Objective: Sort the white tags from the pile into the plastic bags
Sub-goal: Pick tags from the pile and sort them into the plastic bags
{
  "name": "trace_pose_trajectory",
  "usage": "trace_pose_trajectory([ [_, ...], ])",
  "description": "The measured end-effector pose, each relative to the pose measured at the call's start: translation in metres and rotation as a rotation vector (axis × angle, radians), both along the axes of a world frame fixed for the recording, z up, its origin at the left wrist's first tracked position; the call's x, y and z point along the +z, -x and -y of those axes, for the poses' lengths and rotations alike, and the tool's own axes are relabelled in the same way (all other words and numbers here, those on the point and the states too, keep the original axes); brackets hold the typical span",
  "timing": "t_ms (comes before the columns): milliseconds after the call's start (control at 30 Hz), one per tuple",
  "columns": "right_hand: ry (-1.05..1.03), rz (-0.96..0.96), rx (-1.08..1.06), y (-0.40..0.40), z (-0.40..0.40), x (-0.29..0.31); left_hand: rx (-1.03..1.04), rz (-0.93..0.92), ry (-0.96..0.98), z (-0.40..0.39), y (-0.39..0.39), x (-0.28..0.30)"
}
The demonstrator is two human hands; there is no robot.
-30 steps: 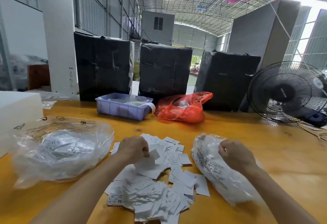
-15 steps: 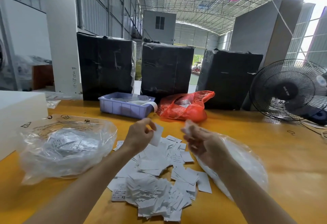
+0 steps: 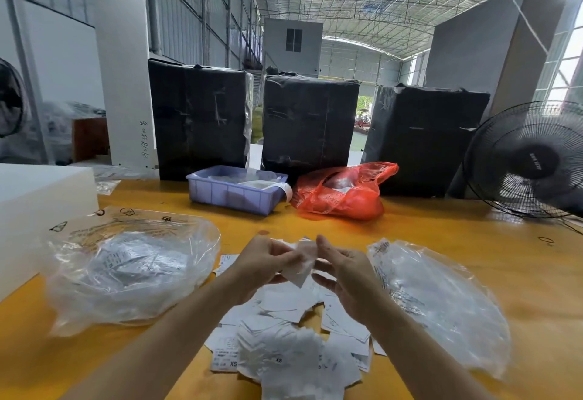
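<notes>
- Three black-wrapped boxes (image 3: 310, 123) stood in a row along the far edge of the yellow table (image 3: 441, 242), at 11, 12 and 1 o'clock from the hands.
- In front of them sat one lilac tray (image 3: 235, 193) at 12 o'clock and one red bag (image 3: 342, 193) just to its right; one black fan (image 3: 530, 159) stood at 2 o'clock, and a white block (image 3: 38, 191) at 10 o'clock.
- Two clear plastic bags lay flat with tags inside: the left bag (image 3: 132, 267) at 9 o'clock, the right bag (image 3: 441, 298) at 3 o'clock, with nothing lying between either bag and the hands.
- The pile of white tags (image 3: 293, 336) lay at 6 o'clock, between the bags, too jumbled to count.
- The left hand (image 3: 263, 265) and the right hand (image 3: 345, 273) were close together above the pile, both pinching one held tag (image 3: 301, 265).
- That tag was blurred; its long axis seemed to run from 12 to 6 o'clock, with a corner pointing down.
</notes>
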State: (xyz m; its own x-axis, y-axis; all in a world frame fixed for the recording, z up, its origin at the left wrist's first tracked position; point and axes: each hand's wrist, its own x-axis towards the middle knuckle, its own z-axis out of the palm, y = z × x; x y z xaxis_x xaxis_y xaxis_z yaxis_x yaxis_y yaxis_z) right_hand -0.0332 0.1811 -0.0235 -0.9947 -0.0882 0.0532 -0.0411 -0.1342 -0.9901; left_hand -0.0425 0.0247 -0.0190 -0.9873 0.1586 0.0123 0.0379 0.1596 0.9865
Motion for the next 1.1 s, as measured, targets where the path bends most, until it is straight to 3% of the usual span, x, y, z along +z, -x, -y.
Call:
trace_pose_trajectory([
  [167, 0.057, -0.138, -0.248, 0.009, -0.010, -0.002, 0.075, 0.000, -0.133, 0.004, 0.000, -0.003],
  [333, -0.184, -0.381, -0.411, 0.007, -0.015, 0.001, 0.022, 0.029, -0.215, 0.003, -0.008, 0.002],
  [500, -0.582, -0.451, -0.093, -0.008, -0.009, 0.003, 0.017, -0.055, -0.047, 0.001, -0.011, 0.001],
  [567, -0.649, -0.473, -0.104, -0.011, -0.006, 0.003, -0.028, -0.068, 0.007, 0.002, -0.013, 0.001],
  [667, -0.352, -0.292, -0.137, -0.013, -0.004, 0.006, -0.051, -0.036, -0.042, 0.001, -0.016, 0.002],
  [767, -0.101, -0.073, -0.204, -0.012, -0.003, 0.005, -0.035, 0.037, -0.262, -0.002, -0.018, 0.008],
  [933, 0.098, 0.111, -0.298, -0.014, 0.004, 0.001, -0.067, 0.035, -0.108, -0.012, -0.022, 0.005],
  [1100, 0.160, 0.228, -0.297, -0.019, 0.010, -0.007, 0.173, -0.033, -0.320, -0.022, -0.015, -0.001],
])
